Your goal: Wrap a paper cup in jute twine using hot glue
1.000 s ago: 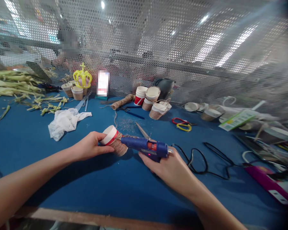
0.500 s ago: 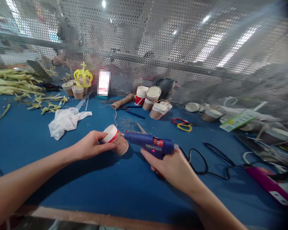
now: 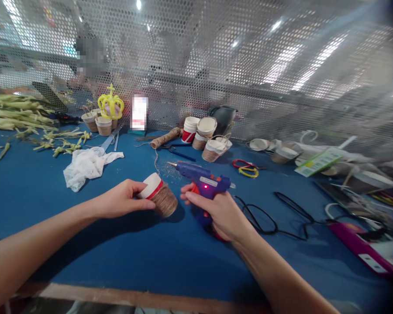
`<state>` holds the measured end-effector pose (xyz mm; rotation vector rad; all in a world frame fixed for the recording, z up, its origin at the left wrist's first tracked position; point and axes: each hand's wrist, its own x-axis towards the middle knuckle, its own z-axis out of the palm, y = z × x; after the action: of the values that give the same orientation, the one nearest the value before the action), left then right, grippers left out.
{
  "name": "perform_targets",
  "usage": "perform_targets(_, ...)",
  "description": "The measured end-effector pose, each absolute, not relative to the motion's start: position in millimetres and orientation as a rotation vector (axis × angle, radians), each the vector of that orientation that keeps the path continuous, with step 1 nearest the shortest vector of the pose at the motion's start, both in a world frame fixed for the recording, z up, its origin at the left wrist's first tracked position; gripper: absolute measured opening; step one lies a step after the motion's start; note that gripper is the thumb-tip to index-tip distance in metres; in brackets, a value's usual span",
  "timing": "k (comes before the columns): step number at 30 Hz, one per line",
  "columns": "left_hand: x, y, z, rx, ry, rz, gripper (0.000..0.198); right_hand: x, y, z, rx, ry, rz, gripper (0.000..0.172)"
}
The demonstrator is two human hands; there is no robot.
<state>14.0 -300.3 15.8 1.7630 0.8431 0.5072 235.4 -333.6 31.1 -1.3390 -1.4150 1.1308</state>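
My left hand [image 3: 119,200] grips a paper cup [image 3: 160,195] lying on its side on the blue table [image 3: 150,253]; the cup is white with a red band and mostly wrapped in brown twine. My right hand [image 3: 216,211] is closed round the handle of a blue glue gun [image 3: 201,179], whose nozzle points up and left, away from the cup. A red light glows on the gun. Its black cord [image 3: 275,218] trails to the right. A strand of twine runs from the cup to a twine roll [image 3: 165,137].
Several twine-wrapped paper cups [image 3: 208,139] stand at the back, with a yellow crown [image 3: 110,104], white mesh cloth [image 3: 85,163], green leaves [image 3: 16,115], red and yellow bands [image 3: 245,168] and clutter at the right. A perforated metal screen [image 3: 249,65] closes off the far side.
My right hand has pulled the glue gun off the cup and turned it upright, nozzle now lifted and clear. The left hand still holds the cup in place.
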Motion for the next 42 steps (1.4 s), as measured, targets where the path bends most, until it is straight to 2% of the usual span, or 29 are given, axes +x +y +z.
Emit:
perform_targets(3,16,-304,17,1.669,0.766,0.462,0.03,230,-332,23,-1.276,-1.382,1.268,0.028)
perform_targets(5,17,-307,17,1.59,0.715,0.435,0.028,226,-333,21,-1.232,-1.415,1.283,0.024)
perform_targets(10,16,-310,20,1.447,0.621,0.428,0.023,223,-334,20,-1.218,-1.546,1.13,0.01)
perform_targets(15,14,-312,20,1.358,0.591,0.414,0.023,224,-336,25,-1.22,-1.63,1.078,0.014)
perform_targets(18,15,-312,19,1.353,0.575,0.395,0.024,222,-339,29,-1.268,-1.695,1.014,0.009)
perform_targets(26,16,-311,18,1.326,0.553,0.35,0.029,218,-345,37,-1.244,-1.812,0.78,0.008)
perform_targets(42,16,-310,18,1.384,0.575,0.336,0.028,222,-352,45,-1.326,-1.781,0.608,0.008)
